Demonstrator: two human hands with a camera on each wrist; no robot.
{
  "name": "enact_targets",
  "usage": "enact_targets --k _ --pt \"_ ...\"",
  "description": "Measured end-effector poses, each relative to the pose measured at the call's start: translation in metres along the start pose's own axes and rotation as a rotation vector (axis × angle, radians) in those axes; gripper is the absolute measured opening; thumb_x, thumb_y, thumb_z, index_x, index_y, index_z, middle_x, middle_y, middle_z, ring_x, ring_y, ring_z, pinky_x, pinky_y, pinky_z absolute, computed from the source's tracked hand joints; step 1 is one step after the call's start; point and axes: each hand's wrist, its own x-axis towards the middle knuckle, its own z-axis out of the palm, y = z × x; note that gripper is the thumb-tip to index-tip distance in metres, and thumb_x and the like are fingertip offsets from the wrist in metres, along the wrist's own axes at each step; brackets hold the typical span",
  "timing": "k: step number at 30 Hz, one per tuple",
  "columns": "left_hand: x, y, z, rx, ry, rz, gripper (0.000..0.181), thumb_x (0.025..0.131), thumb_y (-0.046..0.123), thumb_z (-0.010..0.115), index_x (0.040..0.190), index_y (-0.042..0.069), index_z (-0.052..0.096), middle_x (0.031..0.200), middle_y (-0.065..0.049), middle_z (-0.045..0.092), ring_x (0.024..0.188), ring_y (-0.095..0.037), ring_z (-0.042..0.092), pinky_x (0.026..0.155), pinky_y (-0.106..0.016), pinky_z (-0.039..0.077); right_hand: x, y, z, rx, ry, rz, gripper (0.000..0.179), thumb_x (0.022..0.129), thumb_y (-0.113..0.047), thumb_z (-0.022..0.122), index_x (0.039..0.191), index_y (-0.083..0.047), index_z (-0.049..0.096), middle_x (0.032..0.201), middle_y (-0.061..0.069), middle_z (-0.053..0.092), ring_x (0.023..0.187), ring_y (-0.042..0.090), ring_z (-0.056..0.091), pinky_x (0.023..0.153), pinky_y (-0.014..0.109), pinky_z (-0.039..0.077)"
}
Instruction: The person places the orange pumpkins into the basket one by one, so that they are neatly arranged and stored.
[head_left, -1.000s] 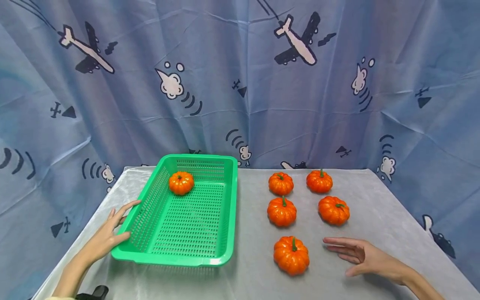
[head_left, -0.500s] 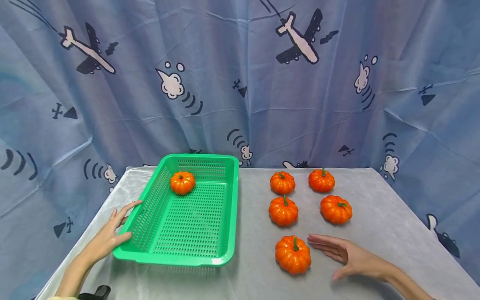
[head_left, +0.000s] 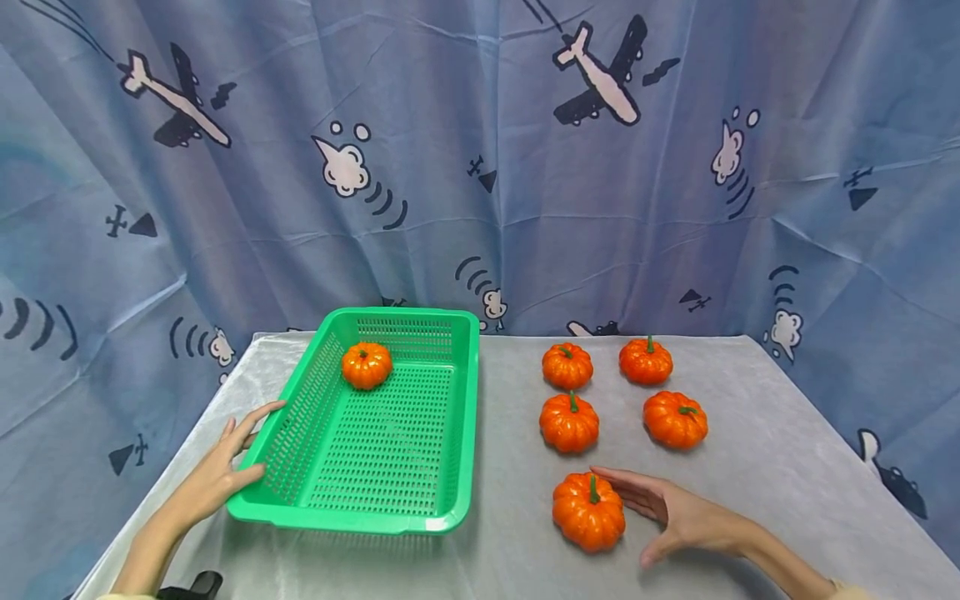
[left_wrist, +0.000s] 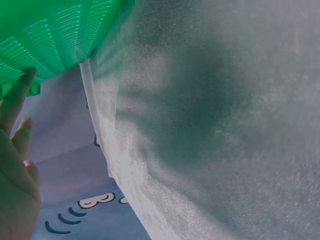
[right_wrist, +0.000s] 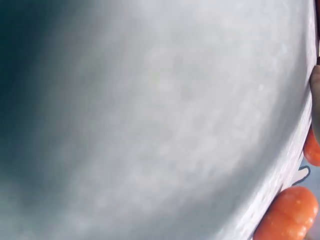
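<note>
A green plastic basket [head_left: 465,433] with slotted walls stands at the left of the table, one small orange pumpkin [head_left: 367,366] in its far left corner. My left hand [head_left: 217,475] rests on the basket's left rim with fingers spread; in the left wrist view a finger [left_wrist: 19,97] touches the slotted side. My right hand [head_left: 678,512] is beside the nearest pumpkin [head_left: 588,512], its fingertips right at the pumpkin's upper right side and the thumb apart below. The right wrist view shows mostly cloth, with a pumpkin [right_wrist: 287,215] at the lower right.
Several more orange pumpkins lie behind the nearest one: one in the middle [head_left: 569,423], one to its right [head_left: 675,420], and two by the back edge, left [head_left: 567,366] and right [head_left: 646,361]. A pale cloth [head_left: 510,533] covers the table. A blue patterned curtain [head_left: 420,167] hangs behind.
My right hand has moved left across the cloth, from a gap away up to the nearest pumpkin's side. My left hand and the basket have stayed put.
</note>
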Motion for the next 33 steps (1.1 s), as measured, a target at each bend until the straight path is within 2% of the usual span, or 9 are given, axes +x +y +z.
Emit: enact_targets --k 3,8,10,17,22,26,29,33 --pt "0.0 0.0 -0.001 -0.001 0.0 -0.002 0.075 0.081 0.007 0.057 0.151 0.015 0.029 0.144 -0.033 0.033 0.113 -0.066 0.041 0.104 -0.07 -0.009 0.005 0.002 0.001 -0.021 0.003 -0.008 0.091 0.079 0.004 0.073 0.151 0.003 0.018 0.156 -0.001 0.027 0.138 0.003 0.029 0.107 0.015 0.026" --pt "-0.001 0.0 -0.001 0.002 0.004 -0.009 0.075 0.082 0.009 0.057 0.151 0.016 0.029 0.145 -0.032 0.032 0.114 -0.067 0.039 0.103 -0.072 -0.007 0.016 0.003 0.002 -0.049 0.009 -0.004 0.093 0.076 0.001 0.076 0.151 0.002 0.02 0.153 0.028 0.016 0.137 0.003 0.03 0.107 0.015 0.027" --pt "-0.001 0.0 -0.001 -0.002 0.005 -0.012 0.075 0.082 0.008 0.057 0.151 0.017 0.029 0.144 -0.032 0.034 0.114 -0.066 0.04 0.103 -0.072 -0.007 0.022 0.003 0.003 -0.063 0.023 0.015 0.094 0.075 0.0 0.078 0.151 -0.001 0.023 0.152 0.03 0.017 0.136 0.003 0.031 0.107 0.015 0.027" --pt "0.0 0.0 0.001 -0.008 0.003 -0.023 0.076 0.081 0.008 0.057 0.151 0.017 0.029 0.145 -0.032 0.032 0.114 -0.066 0.039 0.099 -0.077 -0.002 0.039 0.008 0.005 -0.161 0.016 -0.07 0.094 0.072 -0.004 0.081 0.149 -0.002 0.029 0.149 0.029 0.027 0.134 0.009 0.037 0.107 0.015 0.027" --pt "0.0 -0.001 0.0 0.004 0.01 -0.021 0.077 0.08 0.006 0.058 0.151 0.017 0.029 0.146 -0.033 0.03 0.115 -0.067 0.038 0.1 -0.076 -0.002 0.05 0.005 0.009 -0.194 0.023 -0.041 0.093 0.072 -0.011 0.082 0.15 -0.007 0.032 0.149 0.024 0.031 0.132 0.01 0.039 0.105 0.017 0.03" --pt "-0.002 0.0 0.0 0.004 0.008 -0.036 0.078 0.08 0.007 0.058 0.151 0.019 0.028 0.146 -0.032 0.029 0.115 -0.066 0.038 0.098 -0.078 0.001 0.056 0.004 0.013 -0.219 0.019 -0.017 0.091 0.072 -0.008 0.082 0.149 -0.01 0.034 0.15 0.021 0.033 0.132 0.01 0.039 0.105 0.02 0.032" --pt "-0.002 0.0 0.0 0.0 0.005 -0.036 0.076 0.081 0.008 0.058 0.151 0.018 0.028 0.147 -0.032 0.028 0.115 -0.067 0.037 0.096 -0.079 0.002 0.06 0.004 0.018 -0.255 0.019 -0.02 0.086 0.073 -0.007 0.081 0.147 -0.009 0.037 0.148 0.017 0.038 0.131 0.011 0.039 0.104 0.022 0.034" --pt "0.0 0.002 0.0 -0.009 0.003 -0.028 0.076 0.081 0.005 0.056 0.151 0.017 0.028 0.146 -0.032 0.029 0.115 -0.067 0.037 0.098 -0.078 0.0 0.064 0.003 0.022 -0.262 0.033 -0.007 0.069 0.077 -0.008 0.076 0.139 -0.008 0.045 0.135 0.013 0.05 0.119 0.014 0.049 0.095 0.028 0.044"
